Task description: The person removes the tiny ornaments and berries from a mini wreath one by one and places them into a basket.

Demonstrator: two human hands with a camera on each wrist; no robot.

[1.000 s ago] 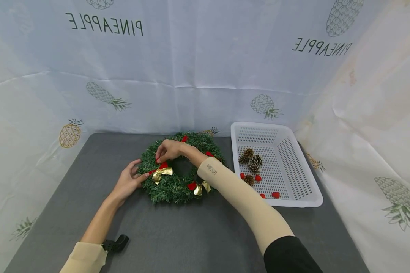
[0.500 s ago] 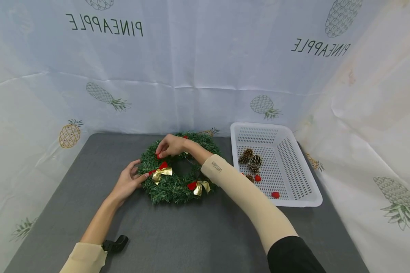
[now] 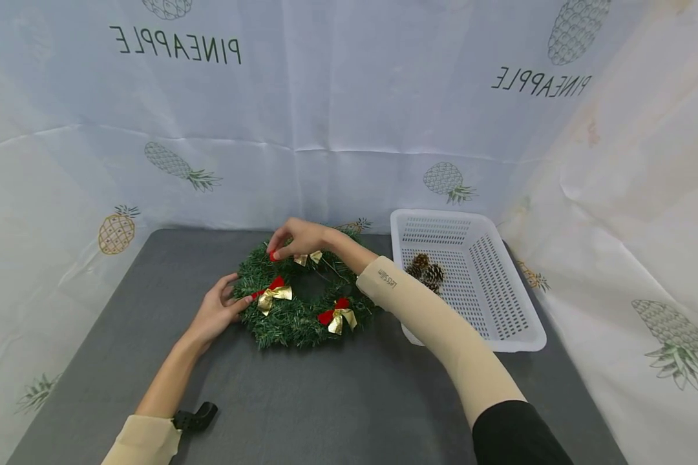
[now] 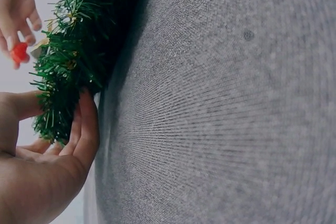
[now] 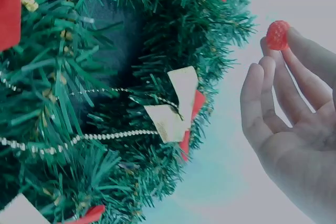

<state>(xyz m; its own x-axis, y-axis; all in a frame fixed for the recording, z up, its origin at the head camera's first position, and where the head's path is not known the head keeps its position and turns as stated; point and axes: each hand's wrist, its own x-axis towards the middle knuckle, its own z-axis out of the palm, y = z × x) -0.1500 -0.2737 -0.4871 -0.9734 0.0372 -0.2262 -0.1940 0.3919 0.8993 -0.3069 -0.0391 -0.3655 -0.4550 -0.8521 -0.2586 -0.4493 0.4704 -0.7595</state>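
Note:
A green artificial wreath (image 3: pixel 293 330) lies on the table, trimmed with gold-and-red bows (image 3: pixel 275 296). At its left side my left hand (image 3: pixel 216 309) grips the rim. The left wrist view shows the thumb (image 4: pixel 26 104) on one face and the fingers (image 4: pixel 86 129) curled under the other. My right hand (image 3: pixel 299 237) is over the far left part of the wreath and pinches a small red berry (image 5: pixel 277 35) with a bumpy surface between thumb and index finger. In the right wrist view the berry is apart from the green needles. A bead string (image 5: pixel 121 135) runs across the wreath's centre.
A white perforated basket (image 3: pixel 500 284) stands at the right with several pinecones (image 3: pixel 433 274) inside; the right sleeve covers its near left part. The grey table (image 3: pixel 326 400) reaches a pineapple-print curtain (image 3: pixel 326 181) behind. A black strap device (image 3: pixel 194 416) sits on the left wrist.
My right hand has risen and drawn slightly back from the wreath's left part, still pinching the red berry. My left hand keeps its grip on the rim.

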